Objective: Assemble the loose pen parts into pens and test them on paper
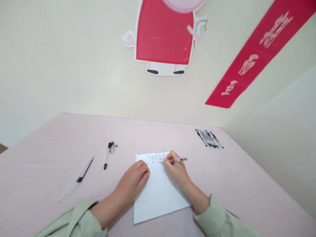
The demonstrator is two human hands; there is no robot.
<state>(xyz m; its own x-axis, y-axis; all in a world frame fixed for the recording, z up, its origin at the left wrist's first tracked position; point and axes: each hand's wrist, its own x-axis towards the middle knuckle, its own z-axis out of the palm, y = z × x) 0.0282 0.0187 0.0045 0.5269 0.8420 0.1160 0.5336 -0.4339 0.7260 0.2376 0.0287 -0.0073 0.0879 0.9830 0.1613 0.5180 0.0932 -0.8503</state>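
A white sheet of paper (pixel 158 197) lies on the table in front of me, with short rows of small dark handwriting near its top. My right hand (pixel 176 168) rests on its upper right part, pinching a clear gel pen (pixel 179 160) with a dark end. The pen leans to the right, and its tip meets the paper at the end of the lowest written row. Over the paper's left edge lies my left hand (pixel 135 174), palm down, its fingers curled in together. No object shows in it.
To the left lie a clear pen with a black cap (pixel 106 158), small clear and black parts (pixel 113 146) beside it, and a black refill (pixel 86 171) near a clear plastic sleeve (pixel 74 184). Several pens (pixel 209 138) form a row at the back right. A wall (pixel 98 65) stands behind the table.
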